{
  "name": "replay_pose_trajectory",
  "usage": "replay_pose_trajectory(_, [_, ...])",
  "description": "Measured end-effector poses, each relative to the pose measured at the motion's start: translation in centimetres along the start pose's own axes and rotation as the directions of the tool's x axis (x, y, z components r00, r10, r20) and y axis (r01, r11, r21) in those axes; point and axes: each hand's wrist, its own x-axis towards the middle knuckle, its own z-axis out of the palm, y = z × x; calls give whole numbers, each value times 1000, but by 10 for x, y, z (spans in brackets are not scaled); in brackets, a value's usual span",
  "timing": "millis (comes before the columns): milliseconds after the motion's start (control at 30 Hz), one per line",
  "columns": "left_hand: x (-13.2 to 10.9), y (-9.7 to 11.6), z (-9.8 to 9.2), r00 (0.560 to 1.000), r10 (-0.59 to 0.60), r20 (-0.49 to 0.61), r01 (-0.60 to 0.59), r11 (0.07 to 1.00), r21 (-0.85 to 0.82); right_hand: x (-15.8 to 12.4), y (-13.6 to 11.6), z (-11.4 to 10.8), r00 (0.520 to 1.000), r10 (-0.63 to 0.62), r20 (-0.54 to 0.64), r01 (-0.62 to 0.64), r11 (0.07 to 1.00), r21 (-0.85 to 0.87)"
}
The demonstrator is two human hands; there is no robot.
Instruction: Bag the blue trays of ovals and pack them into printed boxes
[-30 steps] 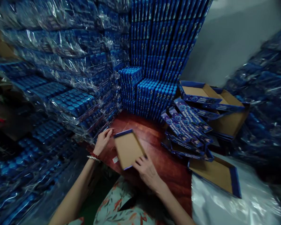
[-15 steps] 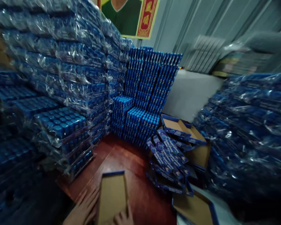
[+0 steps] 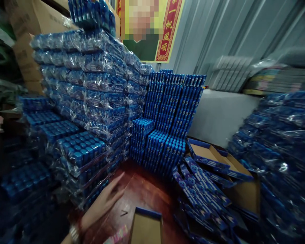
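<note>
My left hand (image 3: 104, 200) reaches in from the lower left over the reddish table, fingers stretched out and holding nothing. A red band and a pale watch or bracelet (image 3: 74, 234) circle its wrist. To its right lies a shallow open cardboard tray (image 3: 146, 228), brown inside with a blue rim, cut off by the lower picture edge. Between hand and tray sits a small dark V-shaped piece (image 3: 124, 213). Below it is a blurred pink and yellow printed item (image 3: 120, 234). My right hand is out of view.
Shrink-wrapped packs of blue cylinders (image 3: 104, 81) rise at the left, with lower packs (image 3: 81, 145) before them. Unwrapped blue cylinders (image 3: 167, 105) stand at the back. Blue printed trays (image 3: 200, 183) pile up at the right, beside more wrapped packs (image 3: 277, 162).
Both hands were at the tray; my left hand has come off it and extends forward over the table, while my right hand has left the picture. The view has shifted up and left.
</note>
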Motion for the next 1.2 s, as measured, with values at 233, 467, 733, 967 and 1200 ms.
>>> replay_pose_trajectory(233, [222,40,32,933,14,-359,-47,995,-83,137,98,-43,873,399,-281,-297,891,343])
replay_pose_trajectory(467, [283,35,46,889,-126,-441,113,992,-55,349,237,-32,456,878,-147,-487,384,784])
replay_pose_trajectory(733, [304,29,50,810,-154,-566,206,978,28,385,280,10,486,873,-38,-486,307,818])
replay_pose_trajectory(967, [281,39,58,794,-54,-606,46,999,-28,377,262,1,474,877,-81,-379,286,880])
replay_pose_trajectory(1200, [195,79,62,715,91,-693,-54,996,75,326,194,-36,534,844,-54,-222,202,954])
